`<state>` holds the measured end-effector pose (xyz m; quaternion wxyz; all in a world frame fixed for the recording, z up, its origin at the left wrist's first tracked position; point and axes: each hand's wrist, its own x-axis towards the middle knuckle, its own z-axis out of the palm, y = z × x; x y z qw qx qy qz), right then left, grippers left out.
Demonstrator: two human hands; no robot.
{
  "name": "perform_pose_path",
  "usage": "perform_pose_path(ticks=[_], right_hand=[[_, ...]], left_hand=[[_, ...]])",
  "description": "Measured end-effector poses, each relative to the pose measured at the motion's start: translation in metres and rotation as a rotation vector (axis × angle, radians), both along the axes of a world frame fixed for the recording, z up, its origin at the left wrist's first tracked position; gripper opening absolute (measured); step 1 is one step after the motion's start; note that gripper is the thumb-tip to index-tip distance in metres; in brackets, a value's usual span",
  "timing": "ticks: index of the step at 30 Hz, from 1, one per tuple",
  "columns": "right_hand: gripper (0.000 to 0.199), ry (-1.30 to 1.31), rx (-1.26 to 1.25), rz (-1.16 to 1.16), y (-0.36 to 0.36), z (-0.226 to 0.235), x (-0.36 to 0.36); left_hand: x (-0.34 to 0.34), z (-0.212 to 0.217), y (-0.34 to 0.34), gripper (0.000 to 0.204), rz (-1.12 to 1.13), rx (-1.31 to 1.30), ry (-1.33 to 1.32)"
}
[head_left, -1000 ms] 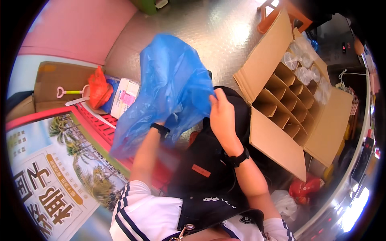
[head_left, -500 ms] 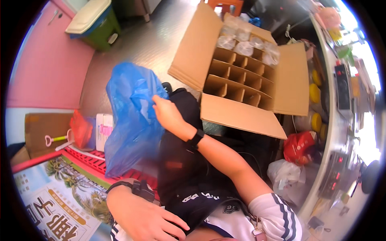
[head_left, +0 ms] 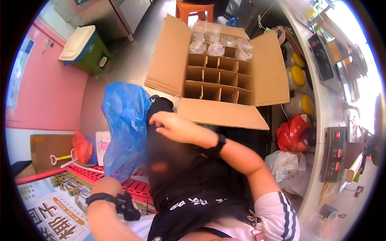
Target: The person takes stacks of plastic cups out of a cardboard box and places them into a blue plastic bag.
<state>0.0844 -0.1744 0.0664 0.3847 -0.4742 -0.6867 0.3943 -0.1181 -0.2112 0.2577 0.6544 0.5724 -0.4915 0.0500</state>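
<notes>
My right hand point(head_left: 171, 126) is over my dark apron, its fingers loosely bent and apart with nothing between them. Just left of it a large blue plastic bag point(head_left: 124, 116) stands upright by my leg. My left hand point(head_left: 106, 185) reaches down beside the bag's lower end; its fingers are hidden, so any contact with the bag cannot be seen. In front of me stands an open cardboard box point(head_left: 223, 112) with its flaps spread. Cardboard dividers point(head_left: 219, 75) split it into cells. Several clear plastic-wrapped round containers point(head_left: 216, 49) fill the far cells; the near cells hold nothing visible.
A green bin point(head_left: 86, 52) with a pale lid stands at the far left by a pink door point(head_left: 44, 88). An orange stool point(head_left: 195, 11) is behind the box. On the right are a counter point(head_left: 319, 120), yellow-lidded jars point(head_left: 297, 76) and a red bag point(head_left: 293, 132).
My right hand has let go of the blue bag and drawn back to the right. My left hand has moved from my front to the left, down by the bag. The view has shifted.
</notes>
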Motion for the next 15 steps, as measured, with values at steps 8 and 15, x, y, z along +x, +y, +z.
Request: perform_pose_path(ticks=[8, 15], right_hand=[[0.017, -0.005, -0.093, -0.434, 0.044, 0.037, 0.168], [0.031, -0.197, -0.358, -0.811, 0.137, -0.064, 0.28]], left_hand=[[-0.007, 0.028, 0.023, 0.017, -0.089, 0.112, -0.127], [-0.02, -0.08, 0.011, 0.017, -0.123, -0.054, 0.18]])
